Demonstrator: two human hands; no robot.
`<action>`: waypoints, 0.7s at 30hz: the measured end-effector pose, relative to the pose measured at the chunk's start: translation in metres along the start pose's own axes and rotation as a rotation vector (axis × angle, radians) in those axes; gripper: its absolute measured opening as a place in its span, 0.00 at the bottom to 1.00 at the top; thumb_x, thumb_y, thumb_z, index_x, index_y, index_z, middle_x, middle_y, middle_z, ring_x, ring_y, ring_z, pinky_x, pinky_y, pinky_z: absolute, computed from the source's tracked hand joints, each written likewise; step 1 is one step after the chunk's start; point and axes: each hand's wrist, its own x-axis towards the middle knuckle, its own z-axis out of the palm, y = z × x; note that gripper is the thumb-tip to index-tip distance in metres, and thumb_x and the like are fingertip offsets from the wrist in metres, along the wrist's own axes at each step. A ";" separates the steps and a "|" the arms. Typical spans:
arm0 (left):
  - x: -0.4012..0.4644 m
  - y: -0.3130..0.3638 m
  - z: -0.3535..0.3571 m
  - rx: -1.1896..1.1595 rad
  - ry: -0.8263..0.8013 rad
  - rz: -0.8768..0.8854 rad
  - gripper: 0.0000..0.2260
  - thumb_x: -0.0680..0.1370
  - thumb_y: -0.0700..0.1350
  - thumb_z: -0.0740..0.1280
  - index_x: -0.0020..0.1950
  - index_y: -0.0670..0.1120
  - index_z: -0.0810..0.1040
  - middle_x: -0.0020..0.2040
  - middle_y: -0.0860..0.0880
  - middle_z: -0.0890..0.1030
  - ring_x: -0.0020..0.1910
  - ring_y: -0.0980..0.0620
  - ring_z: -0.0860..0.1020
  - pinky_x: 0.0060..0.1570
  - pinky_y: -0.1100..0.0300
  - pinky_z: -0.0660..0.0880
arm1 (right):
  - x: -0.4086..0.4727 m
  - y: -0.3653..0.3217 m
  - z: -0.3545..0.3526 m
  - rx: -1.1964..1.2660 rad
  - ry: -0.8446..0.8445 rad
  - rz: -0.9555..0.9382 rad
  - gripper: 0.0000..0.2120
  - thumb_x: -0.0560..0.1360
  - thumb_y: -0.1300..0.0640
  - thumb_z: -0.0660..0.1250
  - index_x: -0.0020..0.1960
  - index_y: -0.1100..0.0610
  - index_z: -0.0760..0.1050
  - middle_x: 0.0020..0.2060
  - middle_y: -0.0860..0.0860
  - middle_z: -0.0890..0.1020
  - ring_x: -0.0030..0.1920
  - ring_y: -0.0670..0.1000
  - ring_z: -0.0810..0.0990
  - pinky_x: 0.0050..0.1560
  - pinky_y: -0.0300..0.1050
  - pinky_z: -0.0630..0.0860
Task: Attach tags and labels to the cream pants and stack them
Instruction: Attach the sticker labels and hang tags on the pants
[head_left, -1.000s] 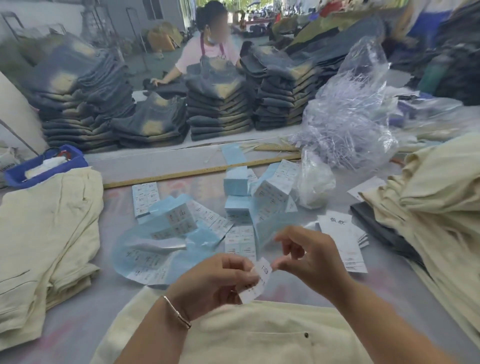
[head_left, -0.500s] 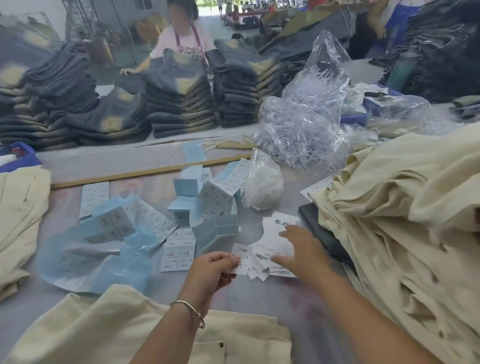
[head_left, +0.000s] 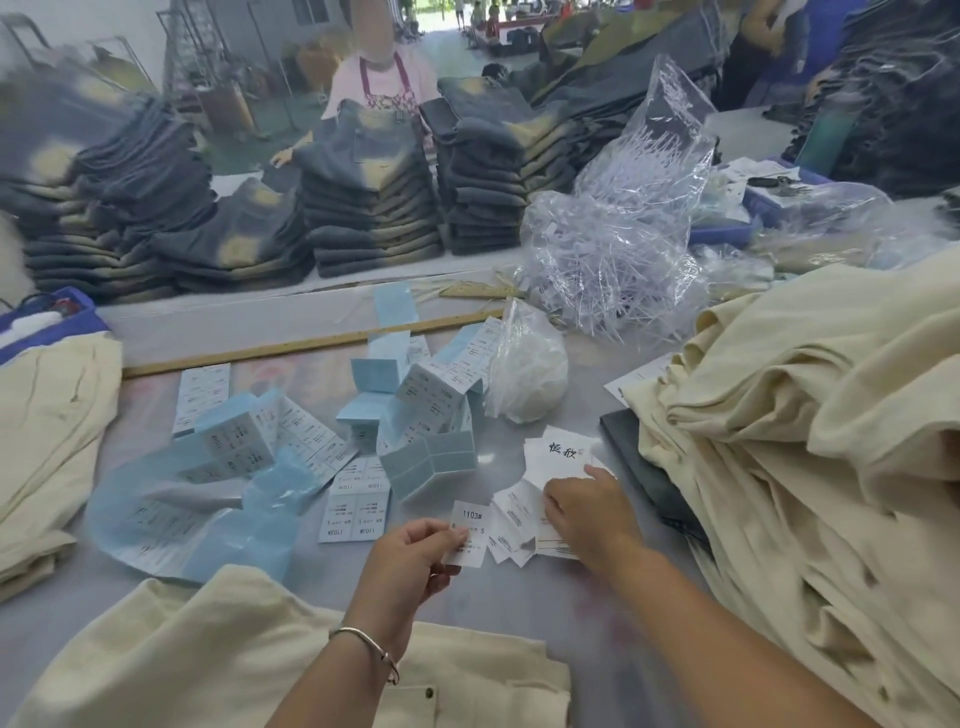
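Note:
My left hand (head_left: 408, 558) pinches a white paper label (head_left: 469, 532) marked 1103# just above the table. My right hand (head_left: 589, 512) rests on a fanned pile of white tags (head_left: 550, 467) beside it, fingers curled over the top tags. A pair of cream pants (head_left: 218, 654) lies flat at the near edge under my left forearm. A tall heap of cream pants (head_left: 810, 426) fills the right side. A folded stack of cream pants (head_left: 47, 431) lies at the left.
Blue-backed sticker sheets and label blocks (head_left: 405, 410) are scattered mid-table. A white bundle in a plastic bag (head_left: 527, 374) and a big bag of plastic tag pins (head_left: 618, 244) stand behind them. A wooden ruler (head_left: 311, 343) crosses the table. Dark jeans stacks (head_left: 363, 208) and a person stand beyond.
The view has swung right. My right hand left the label held between both hands and came down on the white tag pile. My left hand keeps the label.

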 end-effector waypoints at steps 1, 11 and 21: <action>-0.003 0.000 0.000 -0.041 0.000 0.006 0.05 0.72 0.38 0.73 0.47 0.40 0.82 0.38 0.46 0.81 0.30 0.55 0.75 0.32 0.66 0.72 | -0.001 -0.001 -0.006 0.031 0.083 0.052 0.05 0.72 0.56 0.68 0.40 0.57 0.79 0.38 0.51 0.83 0.42 0.54 0.81 0.50 0.42 0.71; -0.034 -0.006 -0.017 -0.708 -0.313 -0.069 0.26 0.52 0.41 0.86 0.47 0.47 0.82 0.60 0.43 0.80 0.63 0.38 0.75 0.66 0.42 0.68 | -0.059 -0.052 -0.062 1.472 0.542 0.513 0.16 0.68 0.74 0.71 0.37 0.53 0.85 0.48 0.47 0.85 0.52 0.46 0.82 0.47 0.39 0.78; -0.073 0.009 -0.046 -0.402 -0.436 0.123 0.11 0.63 0.37 0.76 0.44 0.35 0.83 0.50 0.36 0.82 0.49 0.45 0.81 0.51 0.55 0.78 | -0.123 -0.111 -0.076 1.399 0.312 0.328 0.16 0.66 0.76 0.71 0.39 0.55 0.86 0.44 0.54 0.84 0.43 0.52 0.83 0.44 0.38 0.78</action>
